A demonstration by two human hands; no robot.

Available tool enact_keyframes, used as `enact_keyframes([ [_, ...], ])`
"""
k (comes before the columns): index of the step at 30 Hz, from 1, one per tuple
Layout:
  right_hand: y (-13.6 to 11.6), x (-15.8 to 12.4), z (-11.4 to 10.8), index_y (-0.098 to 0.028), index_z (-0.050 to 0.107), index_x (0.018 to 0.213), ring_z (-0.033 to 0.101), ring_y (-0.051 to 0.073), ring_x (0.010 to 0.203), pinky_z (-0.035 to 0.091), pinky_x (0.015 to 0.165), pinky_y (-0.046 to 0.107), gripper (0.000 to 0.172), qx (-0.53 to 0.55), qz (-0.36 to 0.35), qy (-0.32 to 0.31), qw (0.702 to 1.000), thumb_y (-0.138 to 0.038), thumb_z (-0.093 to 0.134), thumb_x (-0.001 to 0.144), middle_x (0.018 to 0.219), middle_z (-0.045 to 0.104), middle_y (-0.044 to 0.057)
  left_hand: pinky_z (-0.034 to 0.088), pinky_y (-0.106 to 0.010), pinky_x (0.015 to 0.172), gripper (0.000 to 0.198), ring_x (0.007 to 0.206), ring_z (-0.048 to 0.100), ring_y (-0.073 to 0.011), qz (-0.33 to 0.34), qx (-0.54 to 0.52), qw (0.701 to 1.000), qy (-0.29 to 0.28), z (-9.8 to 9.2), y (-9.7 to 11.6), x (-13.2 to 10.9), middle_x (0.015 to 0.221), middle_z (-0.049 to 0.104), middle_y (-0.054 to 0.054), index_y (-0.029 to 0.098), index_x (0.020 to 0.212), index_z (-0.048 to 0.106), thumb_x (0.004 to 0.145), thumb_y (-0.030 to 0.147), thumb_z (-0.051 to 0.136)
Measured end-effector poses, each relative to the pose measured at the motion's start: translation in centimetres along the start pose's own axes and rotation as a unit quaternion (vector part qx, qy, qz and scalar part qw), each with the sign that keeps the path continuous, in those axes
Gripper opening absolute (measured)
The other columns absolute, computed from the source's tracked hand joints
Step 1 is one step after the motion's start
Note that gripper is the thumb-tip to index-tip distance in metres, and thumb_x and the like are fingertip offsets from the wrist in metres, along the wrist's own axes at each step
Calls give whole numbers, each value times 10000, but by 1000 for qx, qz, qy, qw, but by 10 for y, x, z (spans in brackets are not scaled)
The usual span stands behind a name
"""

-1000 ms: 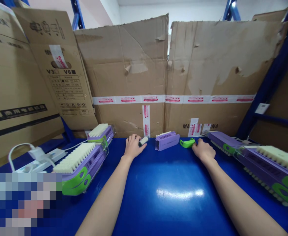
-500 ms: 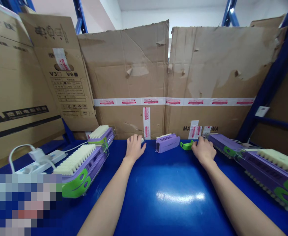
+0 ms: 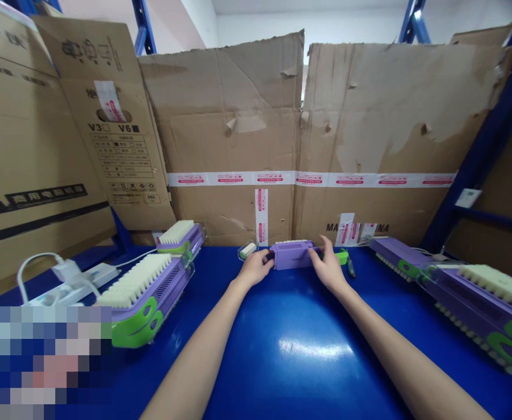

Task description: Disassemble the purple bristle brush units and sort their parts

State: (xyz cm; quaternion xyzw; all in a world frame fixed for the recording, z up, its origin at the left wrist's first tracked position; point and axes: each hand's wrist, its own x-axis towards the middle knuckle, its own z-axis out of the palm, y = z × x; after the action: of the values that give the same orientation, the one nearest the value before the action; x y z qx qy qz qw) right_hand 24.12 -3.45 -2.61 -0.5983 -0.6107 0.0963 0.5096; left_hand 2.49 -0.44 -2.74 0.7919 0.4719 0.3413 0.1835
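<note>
A purple brush body (image 3: 293, 256) lies at the back of the blue tabletop, its pale bristles just showing along the top. My left hand (image 3: 256, 268) is closed at its left end, fingertips partly hidden. At the other end, my right hand (image 3: 331, 269) has its thumb against the front face, with the other fingers around the end and one finger raised. Just right of that hand sits a bright green clip-like part (image 3: 342, 256), and beside it a small dark slim object (image 3: 351, 268). Behind my left hand lies a clear piece with a pale block (image 3: 248, 251).
Purple brushes with green ends lie on the left (image 3: 144, 297) and on the right (image 3: 479, 297). A white power strip (image 3: 70, 286) with cables is at the left. Cardboard sheets (image 3: 234, 134) wall off the back, and blue shelf posts (image 3: 470, 134) stand at the sides.
My left hand has left the clear piece and moved right to the brush body. My right hand has moved left from the green part to its other end. The body has turned to face me more.
</note>
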Motion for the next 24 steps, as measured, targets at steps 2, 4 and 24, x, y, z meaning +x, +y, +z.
enact_keyframes([
  [2, 0, -1, 0, -148, 393, 1303, 554, 274, 1029, 405, 914, 436, 618, 19, 1, -2, 1000, -481, 457, 786, 1095, 600, 141, 372, -211, 554, 238, 559, 503, -104, -19, -64, 998, -3, 0, -2, 1, 621, 562, 33, 163, 961, 634, 758, 252, 549],
  [4, 1, -1, 1, -156, 426, 1276, 556, 272, 1021, 408, 912, 434, 610, 34, 5, -6, 999, -494, 474, 771, 1092, 602, 135, 379, -208, 554, 201, 560, 500, -99, -27, -105, 994, -8, 1, -2, 2, 627, 565, 34, 149, 885, 632, 716, 248, 592],
  [24, -20, -7, -15, -112, 387, 1327, 591, 300, 1003, 377, 901, 433, 569, -231, 23, -78, 970, -467, 204, 922, 1025, 652, 164, 456, -223, 618, 169, 654, 581, -120, -11, -107, 994, 16, 2, -10, 6, 696, 611, -4, 147, 789, 580, 687, 39, 499],
])
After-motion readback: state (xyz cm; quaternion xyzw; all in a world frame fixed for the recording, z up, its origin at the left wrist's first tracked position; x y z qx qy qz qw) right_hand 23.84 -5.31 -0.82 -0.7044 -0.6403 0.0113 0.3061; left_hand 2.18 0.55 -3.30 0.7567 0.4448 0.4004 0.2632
